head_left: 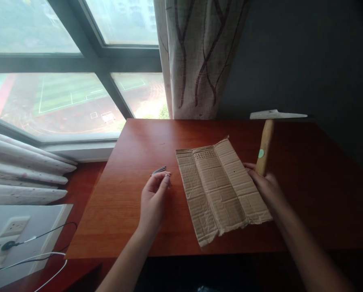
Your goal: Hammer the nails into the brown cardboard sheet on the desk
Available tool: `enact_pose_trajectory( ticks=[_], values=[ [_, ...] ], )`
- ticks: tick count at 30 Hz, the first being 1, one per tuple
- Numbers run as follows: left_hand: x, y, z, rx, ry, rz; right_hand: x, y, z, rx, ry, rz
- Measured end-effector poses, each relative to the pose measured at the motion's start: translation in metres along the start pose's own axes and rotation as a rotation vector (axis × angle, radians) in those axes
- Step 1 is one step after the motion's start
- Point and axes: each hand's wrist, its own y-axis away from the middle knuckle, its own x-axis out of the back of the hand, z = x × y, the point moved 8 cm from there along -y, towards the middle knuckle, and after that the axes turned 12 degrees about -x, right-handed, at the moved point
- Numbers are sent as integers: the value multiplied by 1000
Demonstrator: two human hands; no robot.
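Observation:
My right hand (265, 184) grips a hammer (265, 146) by its wooden handle, which has a green round sticker. The pale metal head is at the top, raised above the table. A flattened piece of brown cardboard (220, 186) lies just left of this hand, with rows of small holes near its far edge and one lone hole on the right panel. On the left, my left hand (155, 188) is closed in a pinch, with a small shiny bit that looks like a nail at its fingertips. Right behind these fingers lie several thin metal nails (159, 170) on the table.
The reddish-brown wooden table (120, 207) stands by a window (74, 97) and a patterned curtain (199, 56). At lower left, a wall socket (12, 227) has a black plug (9, 245), and cables hang near the table's left edge. A dark wall rises behind.

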Motion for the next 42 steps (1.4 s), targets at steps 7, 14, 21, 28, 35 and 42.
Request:
enact_pose_trajectory(
  ticks=[7, 14, 21, 28, 35, 42],
  values=[
    [-43, -3, 85, -387, -211, -107, 24, 18, -20, 33, -26, -64],
    [-112, -16, 86, -500, -399, -393, 32, 31, -27, 24, 125, 38],
    [-95, -26, 75, -502, -539, -298, 17, 30, -27, 134, 286, 51],
    [-95, -26, 75, -487, -522, -311, 11, 32, -26, 96, 270, 0],
    [-100, -26, 70, -504, -593, -367, 14, 37, -24, 68, 272, 8],
    [-119, -30, 75, -494, -464, -402, 16, 36, -13, 0, 182, -32]
  ],
)
